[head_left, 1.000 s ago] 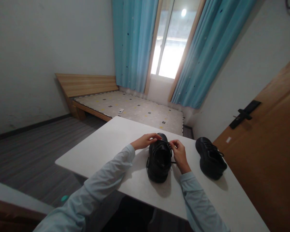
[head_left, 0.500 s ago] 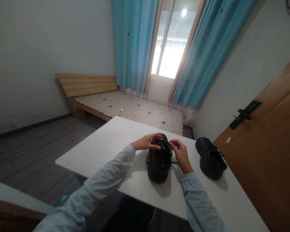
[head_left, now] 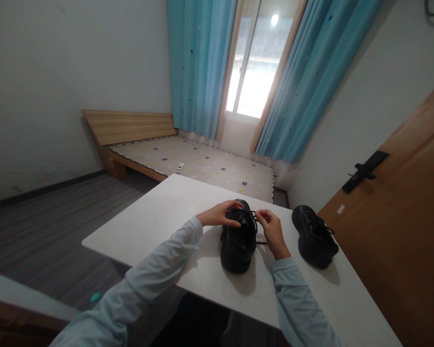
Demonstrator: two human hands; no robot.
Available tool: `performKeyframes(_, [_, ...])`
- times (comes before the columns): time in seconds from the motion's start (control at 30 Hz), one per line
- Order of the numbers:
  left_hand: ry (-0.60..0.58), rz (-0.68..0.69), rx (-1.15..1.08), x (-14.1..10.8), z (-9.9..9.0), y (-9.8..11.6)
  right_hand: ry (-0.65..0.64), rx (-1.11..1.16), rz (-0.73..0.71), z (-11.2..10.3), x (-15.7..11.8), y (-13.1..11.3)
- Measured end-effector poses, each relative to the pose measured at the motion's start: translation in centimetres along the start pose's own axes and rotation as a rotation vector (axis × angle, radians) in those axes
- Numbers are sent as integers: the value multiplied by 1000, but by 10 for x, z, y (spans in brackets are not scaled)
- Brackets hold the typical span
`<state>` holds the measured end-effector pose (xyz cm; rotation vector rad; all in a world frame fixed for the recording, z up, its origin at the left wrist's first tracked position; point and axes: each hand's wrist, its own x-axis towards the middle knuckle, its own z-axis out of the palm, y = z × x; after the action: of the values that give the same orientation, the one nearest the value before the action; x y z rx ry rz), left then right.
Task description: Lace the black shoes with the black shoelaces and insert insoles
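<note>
"Right hand (head_left: 274, 230), what does it hold?"

"Its thumb and fingertips pinch a black shoelace (head_left: 252, 212) at the right side of the black shoe (head_left: 235, 260), which stands upright on the white bench (head_left: 144, 226)."

"And the left hand (head_left: 217, 215)?"

"It is spread, thumb apart from fingers, over the front part of the same shoe. Whether it also touches the shoelace, I cannot tell from where I stand."

"The second shoe (head_left: 316, 246)?"

"It stands near the bench's right edge, apart from both hands."
</note>
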<state>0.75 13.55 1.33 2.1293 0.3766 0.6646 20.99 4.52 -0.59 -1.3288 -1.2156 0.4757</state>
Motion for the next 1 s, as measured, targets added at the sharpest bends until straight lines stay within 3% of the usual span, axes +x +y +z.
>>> performKeyframes(0.37, [-15, -9, -8, 0, 0, 0, 31, 18, -98, 1, -2, -11])
performKeyframes(0.6, [-23, -38, -17, -1, -1, 3, -17, -250, -200, -9, 1, -7])
performKeyframes(0.77, [-24, -38, -21, -1, -1, 4, -131, -345, -184, -16, 3, -5])
performKeyframes(1.0, [-27, -35, -11, -1, -1, 5, -93, -375, -152, -16, 6, 5])
